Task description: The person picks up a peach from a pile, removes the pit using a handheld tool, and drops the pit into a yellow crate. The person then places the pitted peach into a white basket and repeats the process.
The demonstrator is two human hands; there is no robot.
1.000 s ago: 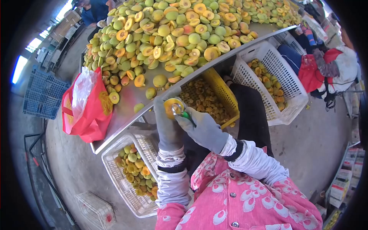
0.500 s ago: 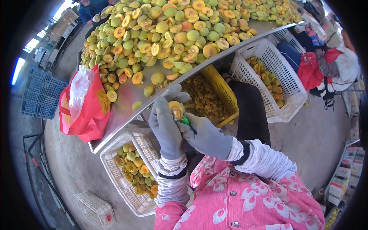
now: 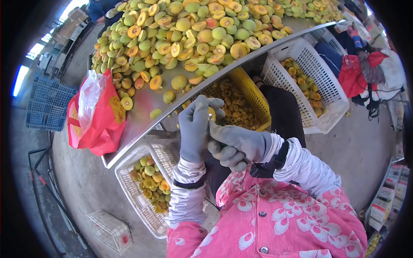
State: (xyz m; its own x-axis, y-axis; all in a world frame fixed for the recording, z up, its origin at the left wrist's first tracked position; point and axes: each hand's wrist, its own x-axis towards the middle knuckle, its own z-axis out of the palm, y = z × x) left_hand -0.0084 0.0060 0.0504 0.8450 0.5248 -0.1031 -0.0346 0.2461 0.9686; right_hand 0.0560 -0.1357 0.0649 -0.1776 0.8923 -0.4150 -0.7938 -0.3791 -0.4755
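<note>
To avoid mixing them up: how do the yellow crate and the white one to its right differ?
The yellow crate holds brownish pieces; the white crate holds yellowish green fruit pieces. The yellow crate lies left of the dark leg, the white crate right of it. Both have perforated sides.

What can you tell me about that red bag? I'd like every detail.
The bag is bright red with a gold design and looks like thin, slightly shiny fabric or plastic. It is upright, creased and slumped, with crumpled clear plastic poking from its open top. It sits by the metal table's corner, next to the fruit. Neither the left hand nor the right hand touches it.
</note>
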